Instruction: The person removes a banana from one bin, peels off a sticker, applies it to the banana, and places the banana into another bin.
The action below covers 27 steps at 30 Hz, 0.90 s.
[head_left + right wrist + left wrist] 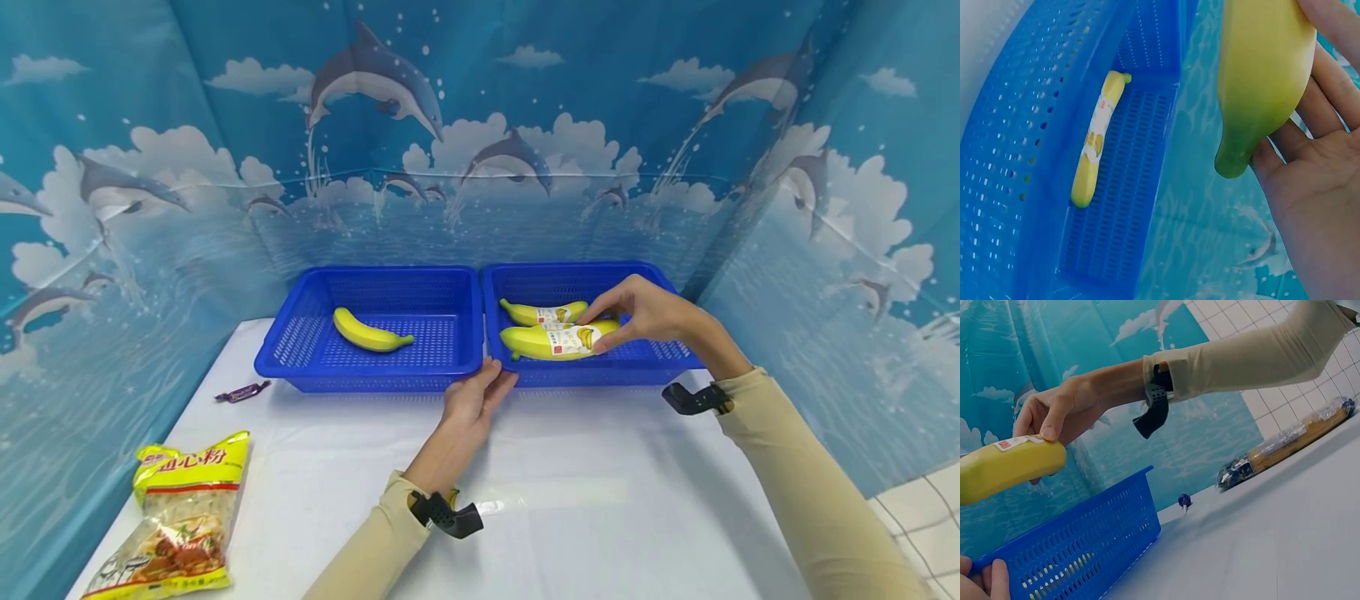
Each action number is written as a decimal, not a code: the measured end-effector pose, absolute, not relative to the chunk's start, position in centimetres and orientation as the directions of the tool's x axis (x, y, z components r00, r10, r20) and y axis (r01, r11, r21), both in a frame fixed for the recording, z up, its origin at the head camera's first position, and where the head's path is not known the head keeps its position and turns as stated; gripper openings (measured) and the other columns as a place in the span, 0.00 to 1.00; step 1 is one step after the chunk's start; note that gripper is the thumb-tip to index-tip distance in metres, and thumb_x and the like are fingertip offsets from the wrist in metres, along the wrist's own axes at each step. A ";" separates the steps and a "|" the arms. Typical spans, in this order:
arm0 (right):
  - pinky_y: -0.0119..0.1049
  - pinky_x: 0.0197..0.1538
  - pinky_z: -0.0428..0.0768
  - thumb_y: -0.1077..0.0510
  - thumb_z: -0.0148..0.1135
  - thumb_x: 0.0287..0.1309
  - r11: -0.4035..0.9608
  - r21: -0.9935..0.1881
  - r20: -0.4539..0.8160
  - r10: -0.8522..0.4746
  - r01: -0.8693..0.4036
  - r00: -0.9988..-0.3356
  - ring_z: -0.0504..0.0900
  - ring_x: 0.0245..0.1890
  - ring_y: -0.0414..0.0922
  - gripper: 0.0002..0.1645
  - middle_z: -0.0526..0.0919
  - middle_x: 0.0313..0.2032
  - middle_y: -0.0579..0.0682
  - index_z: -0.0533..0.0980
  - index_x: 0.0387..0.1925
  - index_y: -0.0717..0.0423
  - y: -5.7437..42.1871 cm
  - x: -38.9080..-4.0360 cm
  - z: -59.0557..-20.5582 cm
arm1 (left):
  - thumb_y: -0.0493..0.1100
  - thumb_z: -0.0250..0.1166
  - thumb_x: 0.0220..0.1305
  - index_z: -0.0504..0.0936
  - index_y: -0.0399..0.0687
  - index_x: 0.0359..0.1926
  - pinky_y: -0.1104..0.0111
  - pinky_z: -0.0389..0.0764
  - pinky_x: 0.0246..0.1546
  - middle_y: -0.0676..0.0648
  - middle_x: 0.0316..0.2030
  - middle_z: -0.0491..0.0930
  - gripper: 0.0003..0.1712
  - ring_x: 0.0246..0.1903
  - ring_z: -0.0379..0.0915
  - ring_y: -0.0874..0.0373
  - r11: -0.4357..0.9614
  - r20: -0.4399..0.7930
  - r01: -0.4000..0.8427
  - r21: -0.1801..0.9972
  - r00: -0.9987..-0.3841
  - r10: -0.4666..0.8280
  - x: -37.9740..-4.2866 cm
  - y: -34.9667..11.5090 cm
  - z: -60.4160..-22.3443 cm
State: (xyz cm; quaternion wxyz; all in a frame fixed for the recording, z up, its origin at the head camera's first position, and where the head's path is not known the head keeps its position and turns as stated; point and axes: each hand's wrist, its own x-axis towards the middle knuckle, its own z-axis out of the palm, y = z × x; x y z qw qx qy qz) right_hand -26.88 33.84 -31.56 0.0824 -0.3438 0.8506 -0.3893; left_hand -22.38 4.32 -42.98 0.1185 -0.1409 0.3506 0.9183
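Two blue perforated baskets stand side by side. In the left basket (360, 377) lies a yellow banana (367, 333). My right hand (637, 308) pinches a labelled banana (1013, 465) over the right basket (592, 377), thumb and fingers on opposite sides. Behind it in the head view, a second labelled banana (525, 312) lies in that basket; the right wrist view shows it on the bottom. Below the held banana a small green tip (515, 357) shows; whose it is, I cannot tell. My left hand (468, 404) grips the right basket's front rim near where the baskets meet.
On the left lie a purple-wrapped candy (242, 392) and a bag of noodles (183, 521). The left wrist view shows another purple wrapper (1184, 500) and a long plastic-wrapped pack (1285, 442) beyond the basket. A dolphin-print curtain (450, 108) stands behind.
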 end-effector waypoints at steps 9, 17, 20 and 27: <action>0.38 0.51 0.90 0.69 0.77 0.61 0.438 -0.770 0.037 -0.696 -0.465 -0.717 0.90 0.48 0.44 0.22 0.89 0.52 0.66 0.84 0.56 0.72 34.7 -30.0 -32.1 | 0.27 0.64 0.75 0.75 0.28 0.65 0.62 0.88 0.56 0.38 0.55 0.79 0.20 0.45 0.86 0.51 -0.719 -0.345 -0.323 0.616 -0.931 0.122 -22.6 4.5 -43.5; 0.38 0.52 0.90 0.70 0.76 0.62 0.447 -0.808 -0.027 -0.679 -0.384 -0.734 0.90 0.50 0.46 0.25 0.88 0.55 0.64 0.81 0.59 0.76 35.8 -32.6 -32.9 | 0.26 0.65 0.74 0.78 0.30 0.58 0.60 0.89 0.55 0.41 0.44 0.81 0.15 0.39 0.86 0.54 -0.738 -0.354 -0.317 0.596 -0.929 0.113 -22.9 4.6 -43.6; 0.38 0.53 0.89 0.70 0.76 0.62 0.472 -0.809 -0.065 -0.664 -0.350 -0.745 0.90 0.52 0.46 0.25 0.86 0.57 0.68 0.81 0.59 0.75 36.0 -33.5 -33.3 | 0.27 0.65 0.74 0.78 0.31 0.58 0.60 0.88 0.56 0.42 0.42 0.81 0.14 0.38 0.85 0.55 -0.746 -0.352 -0.319 0.585 -0.928 0.121 -22.9 4.6 -43.7; 0.45 0.62 0.86 0.65 0.78 0.62 0.569 -0.750 -0.147 -0.641 -0.338 -0.753 0.84 0.63 0.54 0.26 0.81 0.65 0.69 0.83 0.61 0.69 35.5 -35.2 -34.1 | 0.27 0.66 0.74 0.78 0.30 0.59 0.60 0.88 0.56 0.41 0.44 0.80 0.16 0.39 0.85 0.54 -0.746 -0.351 -0.316 0.586 -0.929 0.118 -23.0 4.4 -43.8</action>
